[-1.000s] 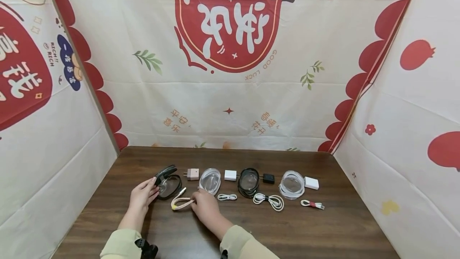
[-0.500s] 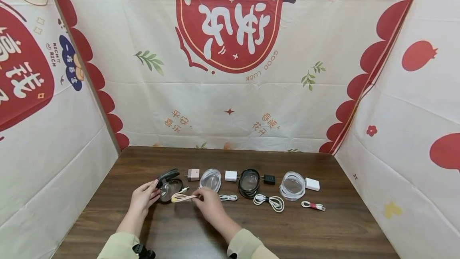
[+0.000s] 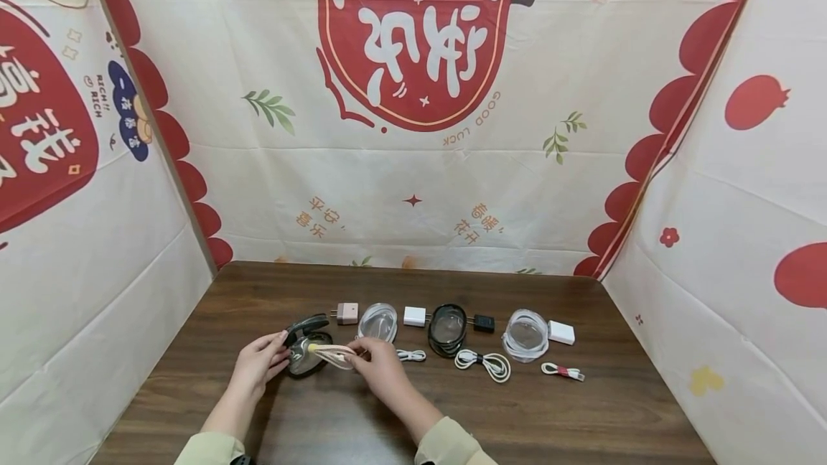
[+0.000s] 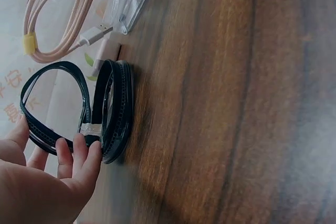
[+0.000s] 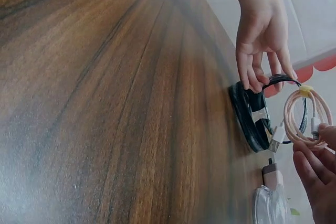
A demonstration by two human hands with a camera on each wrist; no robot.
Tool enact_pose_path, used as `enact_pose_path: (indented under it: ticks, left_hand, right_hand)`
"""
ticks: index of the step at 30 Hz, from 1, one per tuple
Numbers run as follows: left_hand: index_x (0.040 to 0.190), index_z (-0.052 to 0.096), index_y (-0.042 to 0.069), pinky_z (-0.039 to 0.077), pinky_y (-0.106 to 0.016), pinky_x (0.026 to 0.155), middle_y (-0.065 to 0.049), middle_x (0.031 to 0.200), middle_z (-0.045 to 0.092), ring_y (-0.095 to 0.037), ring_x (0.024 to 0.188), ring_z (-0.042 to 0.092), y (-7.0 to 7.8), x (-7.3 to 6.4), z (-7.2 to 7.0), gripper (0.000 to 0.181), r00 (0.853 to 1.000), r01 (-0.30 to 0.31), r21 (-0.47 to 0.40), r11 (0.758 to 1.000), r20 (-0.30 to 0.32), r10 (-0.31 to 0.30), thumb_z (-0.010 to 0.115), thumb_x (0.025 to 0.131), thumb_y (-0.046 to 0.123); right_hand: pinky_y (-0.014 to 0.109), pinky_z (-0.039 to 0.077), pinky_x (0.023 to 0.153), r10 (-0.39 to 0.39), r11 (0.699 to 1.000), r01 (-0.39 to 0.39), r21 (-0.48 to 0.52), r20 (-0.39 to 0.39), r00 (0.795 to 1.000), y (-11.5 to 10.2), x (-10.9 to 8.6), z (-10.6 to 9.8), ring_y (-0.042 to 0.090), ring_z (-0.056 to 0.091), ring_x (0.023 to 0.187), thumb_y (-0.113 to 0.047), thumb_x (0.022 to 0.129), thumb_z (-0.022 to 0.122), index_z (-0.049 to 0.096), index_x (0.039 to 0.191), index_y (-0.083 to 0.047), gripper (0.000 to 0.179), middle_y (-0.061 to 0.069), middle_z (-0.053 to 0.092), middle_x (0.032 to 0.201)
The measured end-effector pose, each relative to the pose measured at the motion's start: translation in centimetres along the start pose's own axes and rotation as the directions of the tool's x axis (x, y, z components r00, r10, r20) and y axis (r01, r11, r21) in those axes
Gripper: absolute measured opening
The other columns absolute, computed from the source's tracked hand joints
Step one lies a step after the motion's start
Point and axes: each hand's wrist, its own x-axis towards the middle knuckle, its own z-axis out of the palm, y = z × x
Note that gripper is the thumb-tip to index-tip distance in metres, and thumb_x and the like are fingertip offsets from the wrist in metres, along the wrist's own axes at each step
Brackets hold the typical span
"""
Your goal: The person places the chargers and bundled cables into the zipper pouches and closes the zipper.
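Observation:
A small zip case with clear faces and a black zipped rim stands unfolded near the table's left side. My left hand pinches its raised lid by the rim, while the lower half rests on the table in the left wrist view. My right hand holds a coiled pale pink USB cable just above the case's right part. A yellow tie binds the coil at the end toward the case. In the right wrist view, thumb and fingers grip the loops close to a white plug.
Behind stand a pink charger, a white one and a black one. Clear cases and another black-rimmed case lie among them. Further right are a white charger and white coiled cables.
My right hand has raised the pink cable off the table and brought it over the case. The left hand has shifted the case slightly nearer to me, its lid still raised.

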Motion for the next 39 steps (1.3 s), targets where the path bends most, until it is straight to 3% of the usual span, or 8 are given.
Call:
enact_pose_path:
  ticks: [6, 10, 19, 26, 33, 39]
  left_hand:
    - [0.119, 0.056, -0.013, 0.056, -0.035, 0.080, -0.011, 0.090, 0.060, -0.018, 0.085, 0.067, -0.2, -0.5, 0.1, 0.039, 1.000, 0.001, 0.030, 1.000, 0.031, -0.002, 0.063, 0.097, 0.019]
    - [0.120, 0.056, -0.015, 0.056, -0.037, 0.081, -0.013, 0.091, 0.060, -0.020, 0.085, 0.067, -0.3, -1.0, 0.2, 0.040, 0.999, -0.003, 0.045, 0.999, 0.033, 0.001, 0.063, 0.097, 0.018]
    - [0.116, 0.058, -0.015, 0.056, -0.039, 0.081, -0.013, 0.089, 0.062, -0.022, 0.087, 0.066, -0.4, -1.8, 0.2, 0.035, 0.997, -0.012, 0.094, 0.996, 0.078, 0.005, 0.060, 0.098, 0.016]
    - [0.115, 0.057, -0.016, 0.056, -0.039, 0.081, -0.012, 0.088, 0.062, -0.017, 0.081, 0.063, -0.5, -2.0, 0.3, 0.035, 0.995, -0.008, 0.088, 0.996, 0.096, -0.001, 0.060, 0.098, 0.014]
    - [0.111, 0.060, -0.013, 0.056, -0.038, 0.079, -0.011, 0.086, 0.062, -0.019, 0.082, 0.064, -0.6, -2.1, 0.3, 0.030, 0.995, -0.003, 0.081, 0.997, 0.095, -0.004, 0.060, 0.098, 0.014]
    - [0.105, 0.064, -0.008, 0.056, -0.039, 0.079, -0.011, 0.085, 0.063, -0.022, 0.084, 0.065, -0.8, -2.2, 0.2, 0.023, 0.996, 0.001, 0.071, 0.997, 0.086, -0.007, 0.062, 0.097, 0.014]
  right_hand:
    - [0.020, 0.051, 0.053, 0.027, 0.997, -0.030, 0.076, 0.048, 0.999, -0.3, 0.1, 0.1, 0.019, 0.065, 0.062, -0.004, 0.087, 0.071, 0.073, 0.096, -0.001, 0.009, 0.001, 0.068, 0.080]
    - [0.023, 0.052, 0.053, 0.049, 0.993, -0.058, 0.105, 0.080, 0.996, -0.4, 0.2, 0.3, 0.021, 0.065, 0.061, -0.004, 0.088, 0.070, 0.074, 0.097, -0.002, 0.010, 0.000, 0.068, 0.078]
    - [0.047, 0.056, 0.060, 0.087, 0.981, -0.109, 0.159, 0.136, 0.987, -0.7, 0.7, 1.1, 0.024, 0.066, 0.059, -0.003, 0.089, 0.069, 0.073, 0.097, 0.003, 0.011, 0.005, 0.068, 0.071]
    - [0.050, 0.056, 0.059, 0.092, 0.975, -0.122, 0.185, 0.165, 0.982, -0.9, 1.2, 2.0, 0.036, 0.066, 0.059, 0.001, 0.088, 0.067, 0.072, 0.095, 0.006, 0.009, 0.008, 0.066, 0.067]
    - [0.043, 0.055, 0.050, 0.116, 0.973, -0.140, 0.185, 0.138, 0.984, -1.0, 1.8, 2.9, 0.023, 0.061, 0.051, 0.002, 0.088, 0.068, 0.070, 0.092, 0.005, 0.006, 0.006, 0.063, 0.061]
    - [0.047, 0.055, 0.047, 0.142, 0.963, -0.159, 0.217, 0.092, 0.986, -1.1, 1.8, 3.5, 0.021, 0.059, 0.044, 0.007, 0.086, 0.066, 0.065, 0.091, 0.008, 0.005, 0.013, 0.063, 0.065]
